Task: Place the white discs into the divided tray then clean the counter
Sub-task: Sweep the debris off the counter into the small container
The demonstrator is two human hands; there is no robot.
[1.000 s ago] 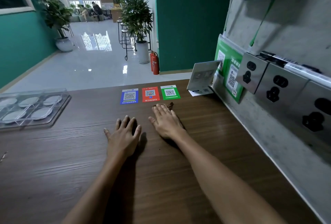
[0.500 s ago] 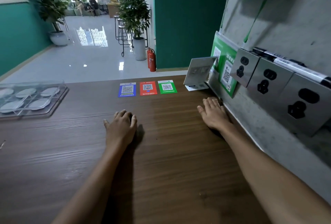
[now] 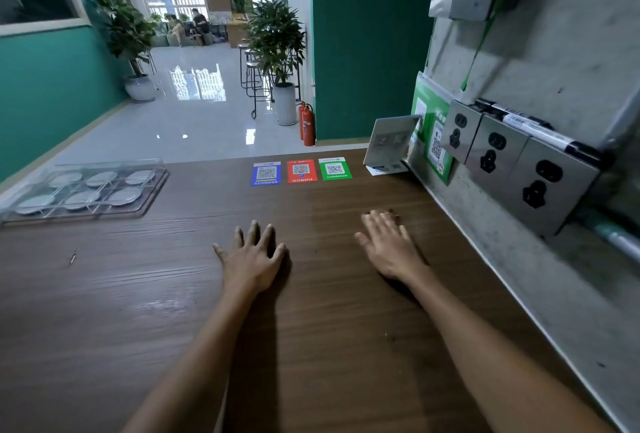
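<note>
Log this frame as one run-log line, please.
stage: counter cleaning | divided tray: six white discs inside | left hand: flat on counter | right hand: flat on counter

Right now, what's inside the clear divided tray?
The clear divided tray holds six white discs, one per compartment. Nothing visibly covers them; glare blurs finer detail.

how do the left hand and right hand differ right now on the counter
The left hand lies near the counter's middle with fingers spread wide; the right hand lies nearer the wall with fingers close together. The left hand points straight ahead, while the right hand angles leftward. Something small and dark shows at the right hand's fingertips; nothing shows at the left hand's. Both rest flat, palms down, on the wooden counter, holding nothing.
</note>
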